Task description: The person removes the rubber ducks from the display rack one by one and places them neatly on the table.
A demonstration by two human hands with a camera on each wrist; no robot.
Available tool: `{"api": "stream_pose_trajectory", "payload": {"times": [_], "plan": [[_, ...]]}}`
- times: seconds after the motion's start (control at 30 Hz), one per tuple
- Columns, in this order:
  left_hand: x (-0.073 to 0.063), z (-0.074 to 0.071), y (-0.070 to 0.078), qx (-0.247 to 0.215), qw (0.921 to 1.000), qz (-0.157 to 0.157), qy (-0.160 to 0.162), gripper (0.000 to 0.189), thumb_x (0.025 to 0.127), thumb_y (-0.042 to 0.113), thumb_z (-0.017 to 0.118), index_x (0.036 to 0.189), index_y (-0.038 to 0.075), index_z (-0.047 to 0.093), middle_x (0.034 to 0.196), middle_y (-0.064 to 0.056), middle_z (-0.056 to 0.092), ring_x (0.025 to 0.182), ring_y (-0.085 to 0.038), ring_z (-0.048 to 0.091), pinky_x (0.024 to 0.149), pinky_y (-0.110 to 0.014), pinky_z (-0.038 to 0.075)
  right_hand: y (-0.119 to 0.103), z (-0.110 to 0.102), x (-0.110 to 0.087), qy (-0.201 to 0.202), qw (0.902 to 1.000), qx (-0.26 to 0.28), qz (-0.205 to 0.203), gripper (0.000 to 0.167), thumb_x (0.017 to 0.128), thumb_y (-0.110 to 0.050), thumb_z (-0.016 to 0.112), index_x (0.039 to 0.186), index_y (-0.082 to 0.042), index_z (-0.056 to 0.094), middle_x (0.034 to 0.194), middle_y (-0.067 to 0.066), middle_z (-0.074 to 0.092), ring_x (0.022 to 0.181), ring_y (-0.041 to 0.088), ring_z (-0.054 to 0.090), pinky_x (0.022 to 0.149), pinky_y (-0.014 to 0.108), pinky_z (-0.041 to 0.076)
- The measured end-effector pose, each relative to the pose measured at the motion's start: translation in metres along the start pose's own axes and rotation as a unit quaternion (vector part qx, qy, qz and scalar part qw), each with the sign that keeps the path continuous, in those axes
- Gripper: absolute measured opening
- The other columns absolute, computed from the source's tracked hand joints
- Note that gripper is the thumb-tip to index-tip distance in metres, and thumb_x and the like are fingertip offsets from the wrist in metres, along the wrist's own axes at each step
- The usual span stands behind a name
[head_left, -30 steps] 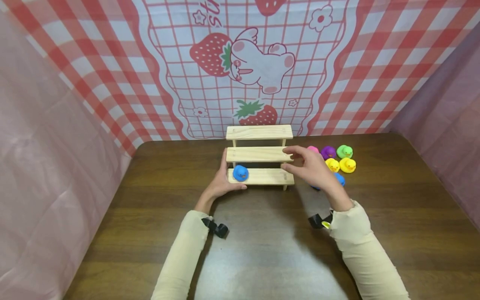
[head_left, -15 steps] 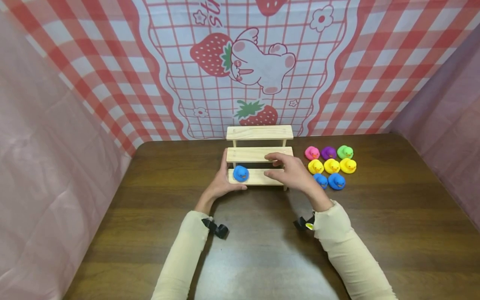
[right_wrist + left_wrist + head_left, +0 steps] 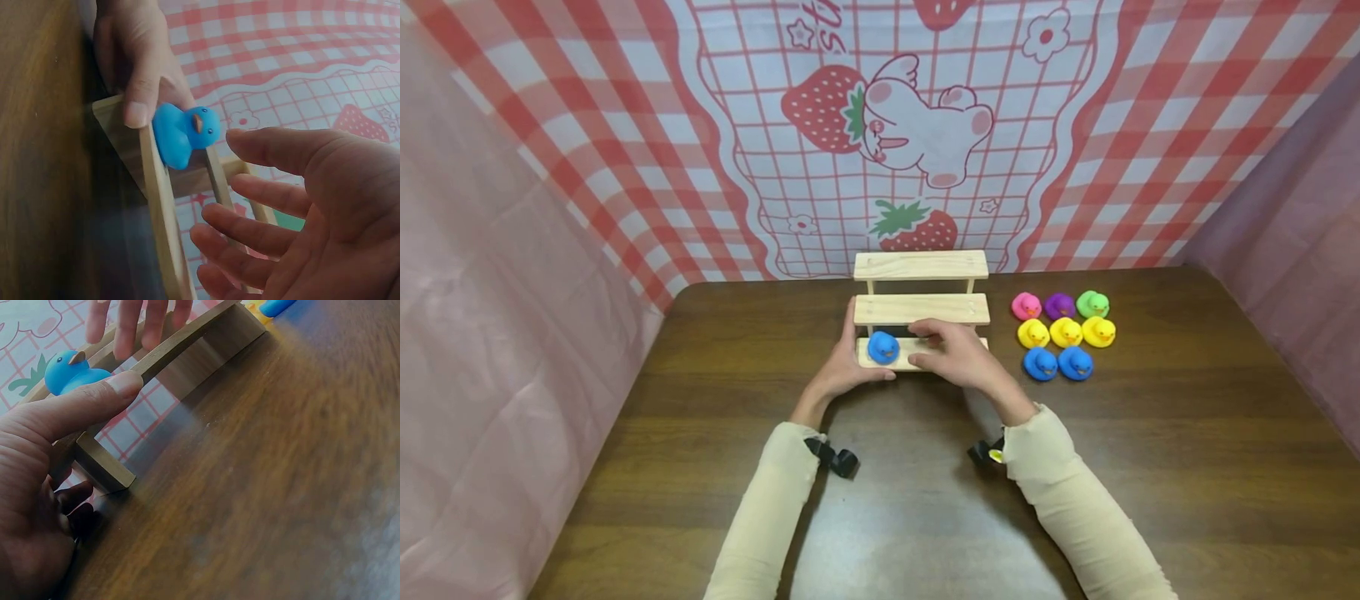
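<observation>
A three-step wooden display stand (image 3: 921, 309) stands at the back of the table. My left hand (image 3: 841, 367) grips its left end, thumb along the front edge of the lowest board and fingers round the side. On that board's left end sits a blue rubber duck (image 3: 883, 347), close by my left thumb; the right wrist view shows its orange beak. My right hand (image 3: 958, 357) hovers over the lowest board just right of the duck. Its fingers are spread and relaxed with nothing between them, as the right wrist view shows, and the thumb (image 3: 275, 147) points toward the duck.
Right of the stand, more rubber ducks sit in rows: pink (image 3: 1026, 306), purple (image 3: 1060, 306) and green (image 3: 1092, 304) at the back, yellow ones (image 3: 1066, 332) in the middle, two blue ones (image 3: 1041, 364) in front. A strawberry-print checked cloth (image 3: 925, 125) hangs behind the table.
My right hand has moved left along the stand from its right end toward the blue duck, uncovering the ducks on the right. The left hand and the blue duck have stayed put.
</observation>
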State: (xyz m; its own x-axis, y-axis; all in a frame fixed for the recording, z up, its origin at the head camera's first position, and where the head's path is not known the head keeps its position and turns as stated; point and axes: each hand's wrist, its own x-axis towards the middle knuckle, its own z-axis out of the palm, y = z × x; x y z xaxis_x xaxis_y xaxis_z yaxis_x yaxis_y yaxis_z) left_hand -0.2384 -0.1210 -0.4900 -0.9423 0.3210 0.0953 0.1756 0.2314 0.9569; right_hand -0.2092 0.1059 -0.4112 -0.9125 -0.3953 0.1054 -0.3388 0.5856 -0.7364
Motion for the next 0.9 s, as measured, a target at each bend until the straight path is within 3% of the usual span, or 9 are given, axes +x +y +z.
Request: {"api": "stream_pose_trajectory", "payload": {"times": [0.4, 0.9], "plan": [[0.000, 0.000, 0.000, -0.009, 1.0000, 0.001, 0.000, 0.137, 0.070, 0.002, 0.088, 0.161, 0.032, -0.011, 0.164, -0.017, 0.026, 0.146, -0.032, 0.034, 0.125, -0.050, 0.024, 0.000, 0.017, 0.008, 0.005, 1.0000, -0.003, 0.005, 0.048, 0.087, -0.017, 0.075, 0.131, -0.001, 0.064, 0.128, 0.018, 0.069, 0.117, 0.032, 0.066, 0.104, 0.047, 0.052], [0.002, 0.000, 0.001, -0.017, 0.9998, -0.007, -0.011, 0.138, 0.071, -0.001, 0.086, 0.160, 0.029, -0.016, 0.162, -0.021, 0.027, 0.142, -0.036, 0.039, 0.122, -0.050, 0.029, -0.001, 0.036, 0.017, 0.008, 0.9998, -0.011, -0.013, 0.045, 0.089, -0.019, 0.075, 0.130, -0.005, 0.064, 0.133, 0.016, 0.066, 0.125, 0.032, 0.061, 0.109, 0.048, 0.048]]}}
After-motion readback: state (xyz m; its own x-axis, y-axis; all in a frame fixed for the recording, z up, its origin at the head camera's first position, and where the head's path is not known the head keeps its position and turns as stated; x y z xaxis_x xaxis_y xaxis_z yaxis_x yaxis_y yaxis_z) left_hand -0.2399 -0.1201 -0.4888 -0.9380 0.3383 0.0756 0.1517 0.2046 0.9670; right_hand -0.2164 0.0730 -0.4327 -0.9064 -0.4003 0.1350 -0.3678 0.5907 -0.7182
